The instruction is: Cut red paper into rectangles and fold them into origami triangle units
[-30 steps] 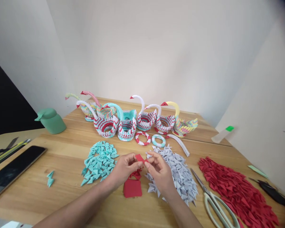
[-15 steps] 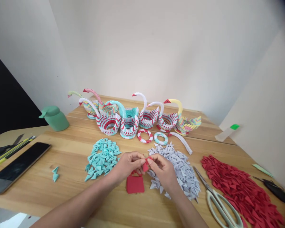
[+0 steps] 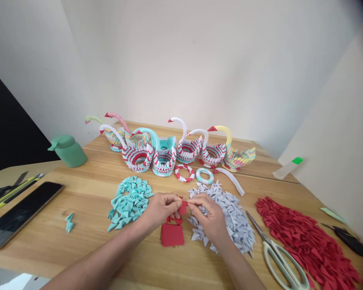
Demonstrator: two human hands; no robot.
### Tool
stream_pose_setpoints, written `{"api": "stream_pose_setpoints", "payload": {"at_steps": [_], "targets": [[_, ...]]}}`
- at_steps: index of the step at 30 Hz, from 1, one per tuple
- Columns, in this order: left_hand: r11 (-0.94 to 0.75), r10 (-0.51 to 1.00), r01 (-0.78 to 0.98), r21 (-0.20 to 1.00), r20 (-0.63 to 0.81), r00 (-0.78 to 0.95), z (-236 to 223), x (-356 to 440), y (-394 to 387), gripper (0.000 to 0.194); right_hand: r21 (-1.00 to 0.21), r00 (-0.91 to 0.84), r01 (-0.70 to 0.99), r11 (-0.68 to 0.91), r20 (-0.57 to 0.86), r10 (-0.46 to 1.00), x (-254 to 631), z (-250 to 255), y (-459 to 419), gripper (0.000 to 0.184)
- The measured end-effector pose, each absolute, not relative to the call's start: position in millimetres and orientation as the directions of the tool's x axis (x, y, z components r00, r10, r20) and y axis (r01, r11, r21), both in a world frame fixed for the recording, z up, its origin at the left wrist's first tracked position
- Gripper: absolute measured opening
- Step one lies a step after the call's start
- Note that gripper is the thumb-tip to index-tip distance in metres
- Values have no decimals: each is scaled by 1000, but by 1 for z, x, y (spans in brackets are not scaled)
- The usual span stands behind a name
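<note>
Between my two hands is a small piece of red paper, partly folded and mostly covered by fingers. My left hand pinches its left side. The fingertips of my right hand are closed on its right edge. Just below lies a stack of red paper rectangles, with a few folded red pieces behind it, partly hidden by my left hand. A pile of teal folded paper triangles is left of my hands. Pale grey-lilac triangles spread beneath and beyond my right hand.
Several paper swans stand at the back, with a red-white ring and a teal-white ring before them. Scissors and red triangles lie right. A phone and green lidded container are left.
My hands have drawn slightly apart, and the red paper between them has turned to show more of its face. The view has shifted very little.
</note>
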State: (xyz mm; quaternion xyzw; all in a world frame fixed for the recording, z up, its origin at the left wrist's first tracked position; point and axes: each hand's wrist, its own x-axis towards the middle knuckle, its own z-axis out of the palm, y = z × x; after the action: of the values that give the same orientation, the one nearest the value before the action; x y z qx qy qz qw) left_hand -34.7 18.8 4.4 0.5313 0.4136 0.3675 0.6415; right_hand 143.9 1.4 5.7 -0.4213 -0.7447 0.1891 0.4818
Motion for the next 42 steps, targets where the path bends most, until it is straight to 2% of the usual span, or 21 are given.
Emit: {"api": "stream_pose_setpoints", "payload": {"at_steps": [2,5,10,15,21,27,32,35,38,40,42], "targets": [[190,909,-48,981,-157,386,7,-35,19,38,-549,-259,486,680,653,712,146,6,2,19],[263,891,-122,957,-193,410,9,-36,18,39,-352,-383,524,776,716,583,150,5,3,27],[311,878,-172,935,-213,429,13,-37,16,39,-181,-454,582,793,736,502,150,8,2,29],[261,888,-127,957,-187,420,13,-37,17,40,-156,-461,596,788,736,495,150,11,0,31],[200,915,-72,977,-160,369,13,-36,18,37,-241,-436,561,792,728,529,151,6,3,26],[266,896,-111,958,-203,396,15,-37,17,30,-162,-479,554,816,740,472,149,10,4,28],[245,902,-100,964,-189,389,15,-37,17,35,-120,-494,605,787,719,489,149,12,2,28],[186,902,-57,981,-148,405,14,-37,17,39,-147,-491,606,782,704,513,149,12,1,27],[176,917,-80,981,-134,375,11,-37,19,41,-254,-466,574,778,680,566,149,9,2,26],[172,933,-98,980,-130,336,8,-37,21,41,-426,-401,540,726,628,667,149,7,3,26],[162,943,-99,982,-124,309,7,-37,22,40,-682,-289,475,556,476,831,149,6,4,25]]}}
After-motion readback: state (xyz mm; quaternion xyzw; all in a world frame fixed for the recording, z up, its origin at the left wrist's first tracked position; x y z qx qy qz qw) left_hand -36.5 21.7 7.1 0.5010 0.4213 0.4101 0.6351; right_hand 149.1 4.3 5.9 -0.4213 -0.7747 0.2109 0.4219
